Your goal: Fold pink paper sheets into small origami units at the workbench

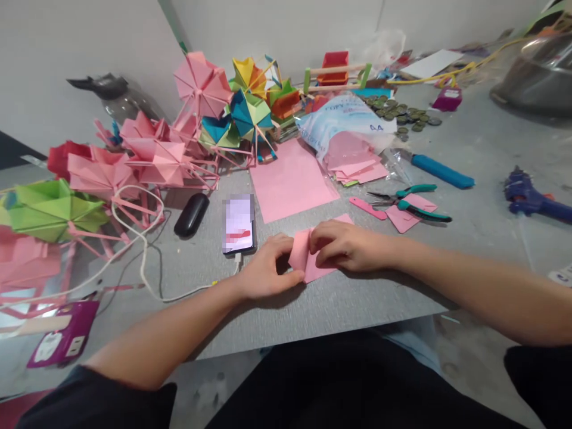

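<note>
Both forearms are stretched over the grey table (357, 310). A pink paper sheet (308, 259), lying beside the phone (239, 225), is pinched by the left hand (266, 271) and right hand (344, 245). Light and easily creased, it is probably best gripped at its folded edges.

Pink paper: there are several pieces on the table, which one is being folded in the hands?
The small pink sheet at the near table edge, pinched by the left hand and right hand. The large flat pink sheet and the stack in the bag lie untouched behind.
</note>
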The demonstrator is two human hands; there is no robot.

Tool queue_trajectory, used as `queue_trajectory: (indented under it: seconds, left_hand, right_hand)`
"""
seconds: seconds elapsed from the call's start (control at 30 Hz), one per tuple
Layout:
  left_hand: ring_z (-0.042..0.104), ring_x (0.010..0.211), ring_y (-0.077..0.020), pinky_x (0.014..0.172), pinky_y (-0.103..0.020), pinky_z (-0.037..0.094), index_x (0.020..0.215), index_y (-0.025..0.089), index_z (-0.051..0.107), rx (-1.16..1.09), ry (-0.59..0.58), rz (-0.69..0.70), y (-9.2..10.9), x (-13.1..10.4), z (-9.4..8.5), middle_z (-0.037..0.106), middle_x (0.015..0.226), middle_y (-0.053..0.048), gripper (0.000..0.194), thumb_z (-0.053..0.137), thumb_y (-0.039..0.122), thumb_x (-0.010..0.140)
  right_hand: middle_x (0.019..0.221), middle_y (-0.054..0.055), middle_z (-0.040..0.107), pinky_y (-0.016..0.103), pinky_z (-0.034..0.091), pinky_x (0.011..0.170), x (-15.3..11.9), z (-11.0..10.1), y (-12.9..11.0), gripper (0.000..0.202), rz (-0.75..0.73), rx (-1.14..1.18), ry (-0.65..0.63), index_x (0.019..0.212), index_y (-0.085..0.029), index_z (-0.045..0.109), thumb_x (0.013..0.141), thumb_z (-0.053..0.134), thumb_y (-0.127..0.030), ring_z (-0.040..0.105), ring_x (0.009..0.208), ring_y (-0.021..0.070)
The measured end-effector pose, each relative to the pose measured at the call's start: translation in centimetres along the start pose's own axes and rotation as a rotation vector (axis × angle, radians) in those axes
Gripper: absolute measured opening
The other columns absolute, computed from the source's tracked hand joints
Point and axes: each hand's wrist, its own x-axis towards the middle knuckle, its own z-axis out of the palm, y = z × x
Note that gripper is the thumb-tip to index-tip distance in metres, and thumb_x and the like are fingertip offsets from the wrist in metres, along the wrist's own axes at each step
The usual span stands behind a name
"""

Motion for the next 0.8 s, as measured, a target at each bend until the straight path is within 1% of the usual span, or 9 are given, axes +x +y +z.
queue_trajectory:
  seconds: [0.07, 0.1, 0.17, 0.27, 0.33, 0.47, 0.57, 0.67, 0.8]
  left_hand:
    - [0.060, 0.086, -0.0220, 0.088, -0.039, 0.050, 0.077, 0.021, 0.064, 0.002, -0.064, -0.003, 0.1, 0.2, -0.3, 0.065, 0.084, -0.002, 0.022, 0.080, 0.036, 0.079]
    - [0.061, 0.086, -0.0218, 0.088, -0.039, 0.051, 0.078, 0.020, 0.066, -0.019, -0.072, -0.011, 0.2, 0.3, -0.3, 0.067, 0.085, -0.002, 0.021, 0.081, 0.035, 0.080]
    - [0.064, 0.087, -0.0216, 0.088, -0.038, 0.053, 0.082, 0.019, 0.070, -0.088, -0.049, -0.036, 0.4, 0.3, -0.2, 0.071, 0.089, -0.003, 0.018, 0.081, 0.034, 0.081]
    - [0.067, 0.086, -0.0220, 0.084, -0.037, 0.054, 0.086, 0.018, 0.075, -0.199, 0.002, -0.079, 0.6, 0.1, 0.2, 0.075, 0.090, -0.006, 0.023, 0.084, 0.039, 0.084]
    - [0.066, 0.082, -0.0216, 0.079, -0.036, 0.053, 0.085, 0.018, 0.077, -0.202, 0.046, -0.131, 0.7, 0.0, 0.5, 0.075, 0.087, -0.006, 0.026, 0.085, 0.042, 0.085]
    - [0.063, 0.076, -0.0206, 0.072, -0.035, 0.051, 0.076, 0.019, 0.076, -0.087, 0.125, -0.229, 0.8, -0.8, 1.4, 0.072, 0.076, -0.004, 0.028, 0.090, 0.041, 0.082]
    - [0.067, 0.077, -0.0217, 0.070, -0.034, 0.054, 0.081, 0.019, 0.079, -0.109, 0.159, -0.252, 1.4, -2.2, 2.7, 0.074, 0.077, -0.005, 0.026, 0.089, 0.043, 0.086]
    - [0.071, 0.080, -0.0241, 0.071, -0.034, 0.057, 0.084, 0.020, 0.080, -0.110, 0.184, -0.250, 2.1, -3.5, 3.8, 0.076, 0.078, -0.006, 0.024, 0.087, 0.043, 0.088]
    - [0.072, 0.078, -0.0237, 0.069, -0.034, 0.058, 0.087, 0.020, 0.080, -0.133, 0.185, -0.277, 2.4, -3.9, 4.2, 0.078, 0.080, -0.007, 0.025, 0.087, 0.044, 0.088]
  right_hand:
    - [0.113, 0.010, 0.074, 0.045, 0.053, 0.099, -0.1, -0.4, 0.1, 0.023, -0.003, 0.008, -0.011, 0.095, -0.023, 0.081, 0.103, 0.062, -0.013, 0.067, 0.110, 0.0247]
    - [0.115, 0.010, 0.074, 0.045, 0.053, 0.101, -0.1, -0.6, 0.1, 0.020, 0.008, 0.005, -0.022, 0.095, -0.022, 0.080, 0.103, 0.063, -0.015, 0.067, 0.112, 0.0253]
    - [0.116, 0.011, 0.075, 0.048, 0.053, 0.104, -0.2, -0.9, -0.1, 0.012, 0.046, -0.017, -0.040, 0.095, -0.021, 0.079, 0.103, 0.071, -0.026, 0.068, 0.115, 0.0279]
    - [0.117, 0.014, 0.075, 0.056, 0.051, 0.107, -0.1, -0.9, -0.7, 0.031, 0.118, -0.105, -0.043, 0.092, -0.019, 0.076, 0.097, 0.080, -0.050, 0.067, 0.117, 0.0337]
    - [0.117, 0.015, 0.075, 0.062, 0.047, 0.111, 0.1, -0.6, -1.2, 0.037, 0.157, -0.174, -0.041, 0.090, -0.019, 0.076, 0.095, 0.080, -0.055, 0.067, 0.117, 0.0359]
    - [0.118, 0.013, 0.074, 0.063, 0.042, 0.114, 0.5, -0.2, -2.0, 0.029, 0.186, -0.192, -0.053, 0.094, -0.019, 0.076, 0.095, 0.080, -0.048, 0.065, 0.120, 0.0363]
    - [0.118, 0.013, 0.073, 0.060, 0.044, 0.114, 0.4, -0.5, -2.0, 0.023, 0.165, -0.097, -0.073, 0.098, -0.020, 0.075, 0.096, 0.079, -0.042, 0.066, 0.123, 0.0347]
    - [0.125, 0.014, 0.072, 0.055, 0.047, 0.114, 0.3, -1.0, -1.7, 0.017, 0.120, 0.049, -0.098, 0.098, -0.020, 0.073, 0.094, 0.080, -0.034, 0.064, 0.131, 0.0337]
    - [0.132, 0.015, 0.069, 0.055, 0.049, 0.114, 0.2, -1.1, -1.8, 0.019, 0.123, 0.110, -0.116, 0.100, -0.022, 0.071, 0.087, 0.085, -0.026, 0.059, 0.138, 0.0359]
